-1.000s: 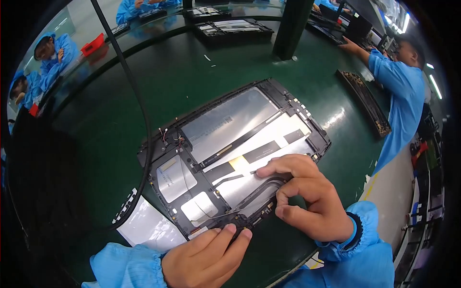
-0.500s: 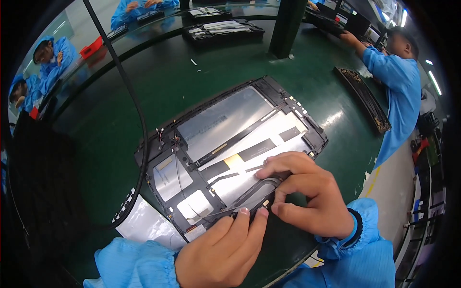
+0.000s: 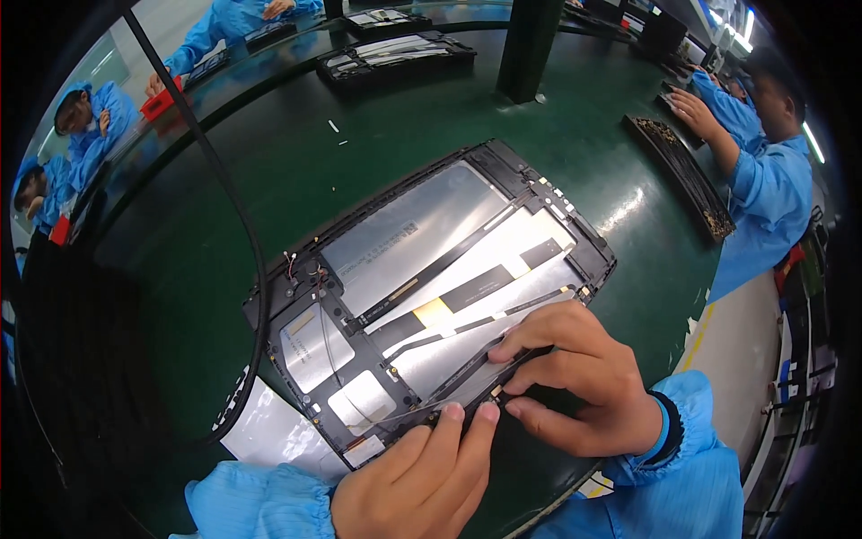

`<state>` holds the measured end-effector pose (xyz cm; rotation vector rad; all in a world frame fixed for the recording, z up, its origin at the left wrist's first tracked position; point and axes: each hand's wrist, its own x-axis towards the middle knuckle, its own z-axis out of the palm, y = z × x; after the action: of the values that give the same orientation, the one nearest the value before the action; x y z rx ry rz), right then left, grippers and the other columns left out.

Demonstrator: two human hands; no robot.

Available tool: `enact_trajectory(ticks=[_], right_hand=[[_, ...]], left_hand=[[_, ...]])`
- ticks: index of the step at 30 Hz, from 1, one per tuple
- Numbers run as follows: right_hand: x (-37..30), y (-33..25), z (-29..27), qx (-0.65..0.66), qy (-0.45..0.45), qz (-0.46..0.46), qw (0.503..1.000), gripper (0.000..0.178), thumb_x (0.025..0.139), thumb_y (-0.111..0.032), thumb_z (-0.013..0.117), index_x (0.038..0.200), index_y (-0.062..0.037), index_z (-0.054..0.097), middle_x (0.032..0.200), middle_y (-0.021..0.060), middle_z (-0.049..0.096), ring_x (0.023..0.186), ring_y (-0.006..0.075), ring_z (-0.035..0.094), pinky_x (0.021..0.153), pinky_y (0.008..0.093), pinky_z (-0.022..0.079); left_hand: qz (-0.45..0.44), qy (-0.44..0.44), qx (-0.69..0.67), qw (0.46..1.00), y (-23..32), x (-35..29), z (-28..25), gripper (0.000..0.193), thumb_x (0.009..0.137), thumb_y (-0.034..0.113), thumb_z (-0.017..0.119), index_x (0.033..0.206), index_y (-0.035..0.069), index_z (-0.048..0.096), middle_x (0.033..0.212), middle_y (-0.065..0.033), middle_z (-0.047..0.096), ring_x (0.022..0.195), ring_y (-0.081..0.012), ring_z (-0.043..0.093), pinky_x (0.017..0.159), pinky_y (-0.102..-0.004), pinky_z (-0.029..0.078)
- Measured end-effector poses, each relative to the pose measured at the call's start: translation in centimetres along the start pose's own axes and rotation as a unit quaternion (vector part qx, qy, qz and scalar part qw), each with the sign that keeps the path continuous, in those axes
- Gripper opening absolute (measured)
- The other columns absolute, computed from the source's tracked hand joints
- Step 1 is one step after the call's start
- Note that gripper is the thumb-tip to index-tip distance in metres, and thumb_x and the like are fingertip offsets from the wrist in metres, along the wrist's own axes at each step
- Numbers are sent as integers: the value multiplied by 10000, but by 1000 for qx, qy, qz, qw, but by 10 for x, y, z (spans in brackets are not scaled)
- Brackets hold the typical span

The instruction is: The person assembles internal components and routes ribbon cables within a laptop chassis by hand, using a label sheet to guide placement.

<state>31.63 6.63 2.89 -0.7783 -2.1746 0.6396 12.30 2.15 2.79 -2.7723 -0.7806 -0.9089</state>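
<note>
An opened tablet-like device [image 3: 422, 296], black-framed with silver plates inside, lies slanted on the green table under both hands. My left hand [image 3: 417, 476] is closed at its near edge, fingertips on the black rim and the thumb hidden. My right hand [image 3: 579, 377] is closed at the near right edge; the index fingertip rests on a thin dark flat ribbon cable [image 3: 462, 373], while the thumb and another finger meet close to the rim. The fingers hide part of the cable. Another black flex strip [image 3: 489, 319] runs along the silver plate beside it.
A black cable [image 3: 235, 193] hangs down across the device's left corner. White glossy sheets [image 3: 283, 431] lie at the near left. A long dark tray [image 3: 678, 175] stands at right by a co-worker [image 3: 777, 180]. Another device [image 3: 400, 61] lies behind, near a dark post [image 3: 528, 49].
The cable that curved up in a loop under my right fingers now lies flatter along the device. My right hand has shifted slightly; the left keeps nearly the same place on the rim.
</note>
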Motion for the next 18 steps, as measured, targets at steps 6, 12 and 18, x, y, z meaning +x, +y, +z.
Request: enact_trajectory(ticks=[6,12,18], right_hand=[[0,1,4,-32,3,-40,999,178,601,43,622,755,2,543,896,109,562,803,271,515,715,348,404],[-1,3,5,-70,13,-65,995,185,584,54,618,751,19,546,860,105,558,781,273,513,689,335,415],[0,0,10,-154,37,-147,976,232,464,-14,599,686,45,562,803,101,544,773,260,517,637,354,416]], left_hand=[[-2,10,8,1000,1,0,-1,154,708,5,542,823,-90,581,947,-200,576,820,-294,564,650,-316,483],[3,12,17,1000,5,1,10,149,711,20,539,809,-85,578,932,-196,577,805,-289,561,637,-312,476],[-231,12,-175,957,15,6,8,150,710,17,538,823,-67,588,926,-177,574,768,-291,552,625,-330,451]])
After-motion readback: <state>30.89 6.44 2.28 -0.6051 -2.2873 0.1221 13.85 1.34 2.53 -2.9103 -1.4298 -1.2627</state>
